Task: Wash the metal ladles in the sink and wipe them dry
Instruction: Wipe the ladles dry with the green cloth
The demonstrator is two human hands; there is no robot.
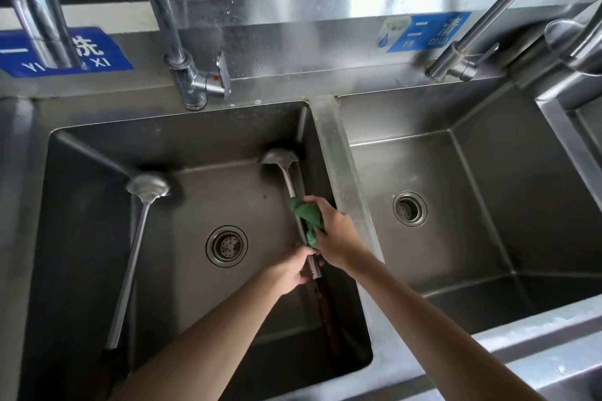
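Right hand (pixel 332 231) fingers clench a green cloth (pixel 308 216) around the ladle (pixel 286 172) shaft, scrubbing; left hand (pixel 298 265) grips lower down, steadying (dark handle end). Bowl props in the left basin (pixel 182 146) corner. Second ladle (pixel 136 238) leans nearby. Steel sinks, taps, blue labels.

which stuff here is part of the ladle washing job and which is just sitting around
In use: ladle being wiped, green cloth, left hand, right hand, second ladle, left basin.

Lying about: right basin, blue signs, right tap.
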